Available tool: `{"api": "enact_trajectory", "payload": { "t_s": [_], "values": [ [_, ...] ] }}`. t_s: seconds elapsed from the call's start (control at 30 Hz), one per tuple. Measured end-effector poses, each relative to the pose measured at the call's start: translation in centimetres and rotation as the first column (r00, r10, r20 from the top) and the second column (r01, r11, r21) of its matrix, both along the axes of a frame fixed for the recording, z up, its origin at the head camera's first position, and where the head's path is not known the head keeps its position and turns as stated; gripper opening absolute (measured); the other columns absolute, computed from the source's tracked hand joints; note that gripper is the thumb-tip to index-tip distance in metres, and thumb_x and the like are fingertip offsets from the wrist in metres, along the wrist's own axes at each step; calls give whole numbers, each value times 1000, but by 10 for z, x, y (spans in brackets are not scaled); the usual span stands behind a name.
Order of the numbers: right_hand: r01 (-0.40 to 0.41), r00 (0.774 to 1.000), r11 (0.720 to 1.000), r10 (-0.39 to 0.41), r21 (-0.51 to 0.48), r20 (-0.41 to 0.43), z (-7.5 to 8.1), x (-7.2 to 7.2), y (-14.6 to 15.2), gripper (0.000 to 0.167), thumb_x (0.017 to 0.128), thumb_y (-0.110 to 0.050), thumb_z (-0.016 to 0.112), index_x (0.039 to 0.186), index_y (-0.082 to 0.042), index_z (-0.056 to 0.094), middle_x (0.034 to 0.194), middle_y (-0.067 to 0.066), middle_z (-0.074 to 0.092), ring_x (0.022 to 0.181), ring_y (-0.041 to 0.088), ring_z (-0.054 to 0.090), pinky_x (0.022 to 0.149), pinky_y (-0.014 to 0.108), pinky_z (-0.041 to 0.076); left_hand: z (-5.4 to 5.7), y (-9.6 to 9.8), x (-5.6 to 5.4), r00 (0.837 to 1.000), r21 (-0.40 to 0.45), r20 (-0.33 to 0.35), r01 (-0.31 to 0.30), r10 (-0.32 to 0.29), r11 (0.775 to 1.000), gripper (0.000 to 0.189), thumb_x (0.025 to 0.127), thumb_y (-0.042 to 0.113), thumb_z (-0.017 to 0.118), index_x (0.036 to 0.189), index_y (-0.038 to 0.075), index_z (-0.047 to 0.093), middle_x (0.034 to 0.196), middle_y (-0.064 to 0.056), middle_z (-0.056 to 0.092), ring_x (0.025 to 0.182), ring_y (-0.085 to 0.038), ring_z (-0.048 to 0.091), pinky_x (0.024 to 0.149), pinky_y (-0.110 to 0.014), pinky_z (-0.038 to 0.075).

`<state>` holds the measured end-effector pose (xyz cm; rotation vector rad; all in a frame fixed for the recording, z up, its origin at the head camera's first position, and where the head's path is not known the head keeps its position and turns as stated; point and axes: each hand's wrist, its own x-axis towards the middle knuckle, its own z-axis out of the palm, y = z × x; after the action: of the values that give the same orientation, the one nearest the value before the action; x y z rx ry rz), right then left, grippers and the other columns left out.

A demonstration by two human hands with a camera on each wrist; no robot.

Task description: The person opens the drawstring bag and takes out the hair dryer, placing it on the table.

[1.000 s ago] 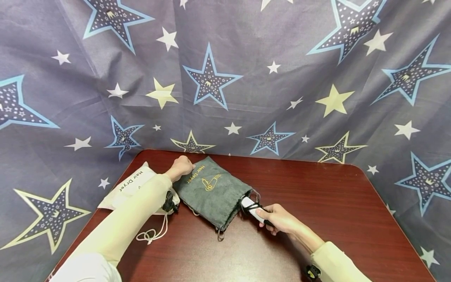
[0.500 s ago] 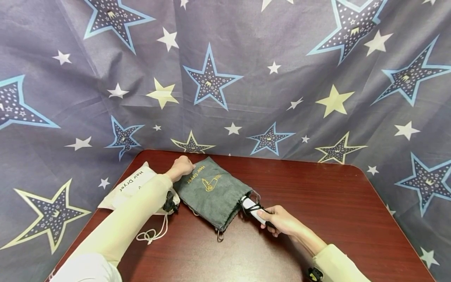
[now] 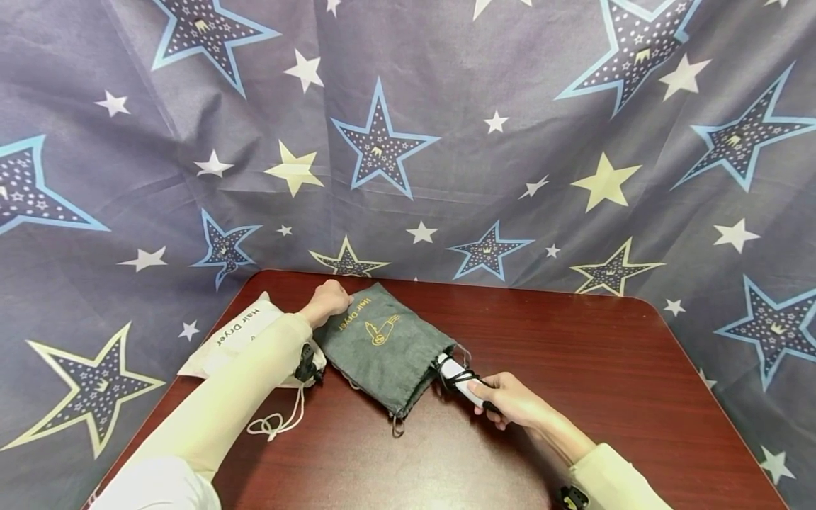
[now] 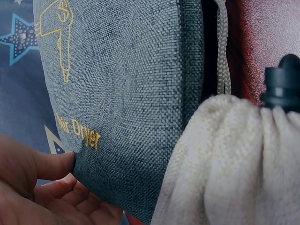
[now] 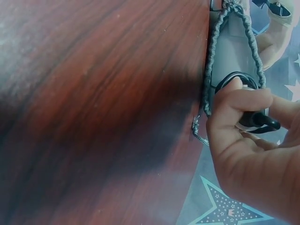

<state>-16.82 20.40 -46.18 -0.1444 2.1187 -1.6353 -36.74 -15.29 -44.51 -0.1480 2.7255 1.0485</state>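
A dark grey drawstring bag (image 3: 382,347), printed "Hair Dryer" in yellow, lies on the table with its mouth toward the lower right. At its far left corner my left hand (image 3: 328,301) pinches the fabric between thumb (image 4: 56,165) and fingers. My right hand (image 3: 506,400) grips the white handle of a hair dryer (image 3: 451,370), with its black cord (image 3: 460,377) wound round it. The handle sticks out of the bag's mouth, and the rest of the dryer is hidden inside. In the right wrist view, the braided drawstring (image 5: 209,70) frames the opening around the handle.
A cream drawstring bag (image 3: 236,336), also printed "Hair Dryer", lies under my left forearm, its white cord (image 3: 280,425) trailing on the table. It sits against the grey bag's left side. A star-patterned cloth (image 3: 440,212) hangs behind the reddish-brown table (image 3: 612,375).
My right hand has shifted very slightly toward the lower right with the handle. The left hand and both bags look the same.
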Motion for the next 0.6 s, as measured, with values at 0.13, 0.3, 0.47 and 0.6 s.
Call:
{"api": "enact_trajectory", "payload": {
  "t_s": [0.13,0.3,0.47,0.6],
  "values": [
    [-4,1000,1000,4,3,-1,-1,1,2,38,111,-27,56,110,10,66,75,2,63,54,9,46,50,25,39,0,0,1,1000,-3,-1,-3,3,1000,51,107,13,59,62,14,35,59,2,20,55,-16,21,67,-36,37],
    [-10,1000,1000,10,1,-9,-1,2,4,39,111,-28,56,109,10,67,76,2,63,54,9,46,50,24,39,2,-1,2,999,-32,-37,0,-1,1000,50,106,12,59,60,14,38,60,2,25,60,-18,29,67,-35,38],
    [-14,1000,1000,14,-3,-18,-3,3,6,39,110,-26,56,105,11,65,74,2,63,53,9,45,49,24,40,4,0,2,998,-54,-63,12,-16,998,48,104,11,59,60,14,40,62,2,29,65,-19,35,68,-34,40],
    [-19,999,1000,19,-8,-26,-4,4,7,38,111,-24,55,103,12,63,73,1,62,53,9,45,48,24,40,2,0,2,1000,-29,-24,-3,2,1000,49,105,11,59,62,14,37,60,2,23,60,-18,27,69,-36,38]
  ]
}}
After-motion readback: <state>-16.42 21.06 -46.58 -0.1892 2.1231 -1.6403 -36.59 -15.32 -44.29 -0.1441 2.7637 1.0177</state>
